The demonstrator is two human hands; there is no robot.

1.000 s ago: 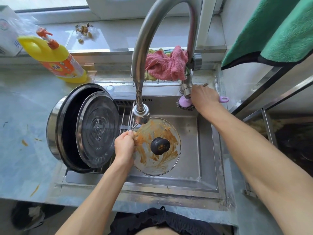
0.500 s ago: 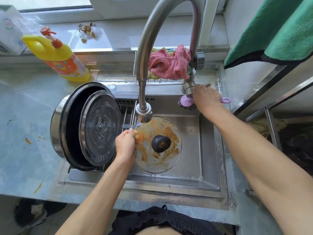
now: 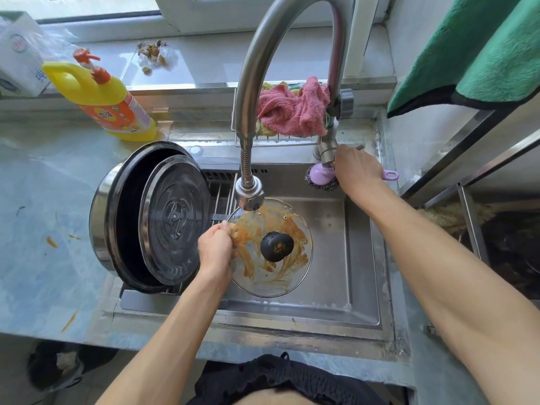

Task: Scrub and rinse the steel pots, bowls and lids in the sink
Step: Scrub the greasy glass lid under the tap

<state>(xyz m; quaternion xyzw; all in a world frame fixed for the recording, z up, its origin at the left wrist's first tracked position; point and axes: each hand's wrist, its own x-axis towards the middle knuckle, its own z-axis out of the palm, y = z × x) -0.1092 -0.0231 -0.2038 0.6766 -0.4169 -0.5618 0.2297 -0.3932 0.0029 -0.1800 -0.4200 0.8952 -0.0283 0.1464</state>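
Observation:
A glass lid (image 3: 274, 276) with a black knob (image 3: 276, 246) and orange sauce smears hangs over the steel sink (image 3: 359, 258), just under the tap's spray head (image 3: 249, 194). My left hand (image 3: 216, 247) grips the lid's left rim. My right hand (image 3: 355, 171) is curled over the tap lever (image 3: 360, 147) at the tap's base. No water shows at the spout. A steel pot (image 3: 100, 217) lies on its side at the sink's left edge, with a round steel lid (image 3: 175, 217) leaning in its mouth.
A purple-handled wire scrubber (image 3: 320, 175) sits on the sink's back rim below my right hand. A yellow detergent bottle (image 3: 111, 103) stands on the counter at the back left. A pink cloth (image 3: 292, 109) fills the wire caddy. A green towel (image 3: 482, 54) hangs at the right.
Both hands keep their holds on the lid rim and the tap lever. Only the view has shifted slightly.

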